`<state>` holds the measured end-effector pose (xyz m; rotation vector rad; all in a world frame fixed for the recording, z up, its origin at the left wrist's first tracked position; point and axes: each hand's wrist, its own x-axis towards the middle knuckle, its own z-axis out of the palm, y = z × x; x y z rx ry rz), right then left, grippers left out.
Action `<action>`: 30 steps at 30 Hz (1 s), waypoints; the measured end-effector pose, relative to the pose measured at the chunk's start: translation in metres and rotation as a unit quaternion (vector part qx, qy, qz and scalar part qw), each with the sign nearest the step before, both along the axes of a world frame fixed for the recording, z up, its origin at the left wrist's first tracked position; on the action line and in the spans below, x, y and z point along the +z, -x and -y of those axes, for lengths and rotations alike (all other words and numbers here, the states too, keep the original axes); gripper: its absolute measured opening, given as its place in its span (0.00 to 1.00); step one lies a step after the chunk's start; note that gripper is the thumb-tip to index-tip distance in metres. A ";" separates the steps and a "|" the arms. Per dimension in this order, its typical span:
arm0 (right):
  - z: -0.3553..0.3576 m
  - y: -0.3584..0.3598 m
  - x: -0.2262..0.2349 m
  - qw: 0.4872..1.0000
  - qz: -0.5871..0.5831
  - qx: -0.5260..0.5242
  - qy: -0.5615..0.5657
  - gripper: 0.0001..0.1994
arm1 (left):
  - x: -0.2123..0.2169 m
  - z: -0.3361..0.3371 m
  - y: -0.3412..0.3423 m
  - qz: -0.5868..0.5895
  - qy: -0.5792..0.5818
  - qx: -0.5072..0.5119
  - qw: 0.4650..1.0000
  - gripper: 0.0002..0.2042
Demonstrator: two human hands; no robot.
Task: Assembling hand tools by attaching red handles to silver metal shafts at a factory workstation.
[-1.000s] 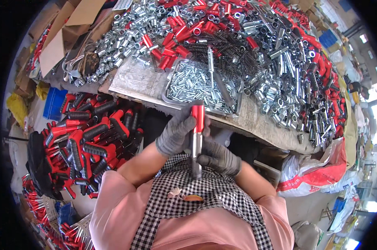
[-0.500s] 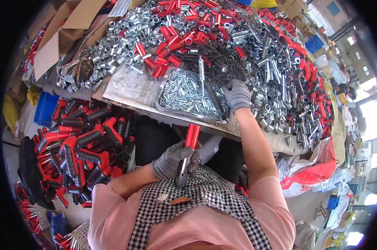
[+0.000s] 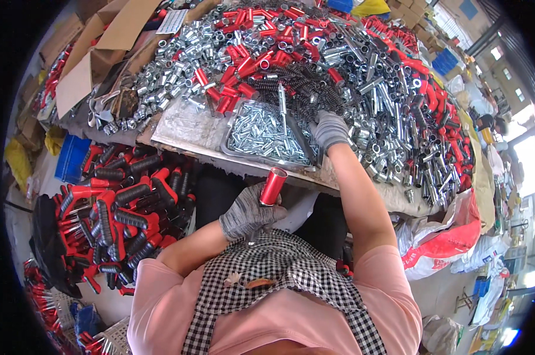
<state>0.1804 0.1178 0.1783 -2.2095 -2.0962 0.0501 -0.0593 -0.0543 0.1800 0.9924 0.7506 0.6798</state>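
My left hand (image 3: 250,214), in a grey glove, is closed around a red metal tube (image 3: 274,188) above my lap. The tube's round open end faces up, and a short metal end (image 3: 252,239) shows below the glove. My gloved right hand (image 3: 331,130) is at the near edge of a pile of black coil springs (image 3: 306,83). Its fingers look curled in; whatever they grip is hidden. Beside it, a tool with a silver shaft (image 3: 282,100) and a dark bar (image 3: 300,139) lie across a metal tray (image 3: 225,145) of small silver pins (image 3: 258,133).
Red tubes (image 3: 244,62), silver collars (image 3: 167,77) and long silver sockets (image 3: 391,112) heap over the bench. Red-and-black handles (image 3: 120,207) are piled at lower left. A cardboard box (image 3: 75,83) stands at far left, and a red-and-white sack (image 3: 445,239) at right.
My left hand has tipped the red tube so its open end now shows, and the long silver shaft below it is mostly out of sight. My right hand has shifted slightly left at the springs.
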 end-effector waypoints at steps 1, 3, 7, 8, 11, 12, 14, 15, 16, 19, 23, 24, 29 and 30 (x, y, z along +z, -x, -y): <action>0.001 -0.001 -0.003 1.000 -0.001 0.001 0.000 0.20 | 0.000 0.000 0.001 -0.001 0.000 0.001 1.000 0.14; 0.002 -0.001 -0.007 0.997 0.027 0.014 -0.074 0.18 | 0.000 0.001 0.001 -0.011 -0.003 0.004 1.000 0.14; 0.003 0.000 -0.020 0.984 0.040 0.053 -0.166 0.16 | -0.002 0.005 0.001 -0.037 -0.010 -0.005 0.999 0.14; 0.000 -0.001 -0.023 0.984 0.040 0.052 -0.167 0.16 | -0.001 0.005 0.001 -0.038 -0.014 -0.006 0.999 0.13; -0.005 0.000 -0.027 0.986 0.098 0.057 -0.125 0.14 | -0.001 0.006 0.000 -0.038 -0.017 -0.005 0.999 0.13; -0.004 0.000 -0.029 0.985 0.085 0.058 -0.136 0.14 | -0.001 0.007 0.000 -0.036 -0.014 -0.002 0.999 0.13; -0.003 -0.003 -0.033 0.985 0.073 0.059 -0.147 0.13 | 0.003 0.008 0.002 -0.041 -0.019 0.006 0.999 0.13; 0.002 -0.002 -0.029 0.983 0.056 0.065 -0.163 0.13 | 0.003 0.008 0.004 -0.046 -0.025 0.014 0.999 0.13; 0.005 -0.001 -0.027 0.981 0.039 0.071 -0.179 0.12 | 0.003 0.007 0.006 -0.046 -0.024 0.015 0.999 0.13; 0.002 -0.005 -0.028 0.976 0.014 0.073 -0.204 0.12 | 0.004 -0.001 0.011 -0.041 -0.034 0.018 0.998 0.14; -0.002 0.008 -0.014 0.988 -0.030 0.061 -0.140 0.12 | 0.001 -0.008 0.020 -0.060 -0.030 0.032 0.997 0.13; -0.005 0.011 -0.009 0.988 -0.030 0.061 -0.141 0.12 | -0.003 -0.011 0.022 -0.089 -0.068 0.042 0.993 0.13; -0.012 -0.005 -0.006 0.924 -0.170 0.115 -0.323 0.14 | -0.009 -0.026 0.020 -0.190 -0.199 0.045 0.960 0.16; 0.002 -0.007 0.004 0.896 -0.385 0.095 -0.201 0.13 | -0.010 -0.030 0.019 -0.243 -0.291 0.051 0.924 0.17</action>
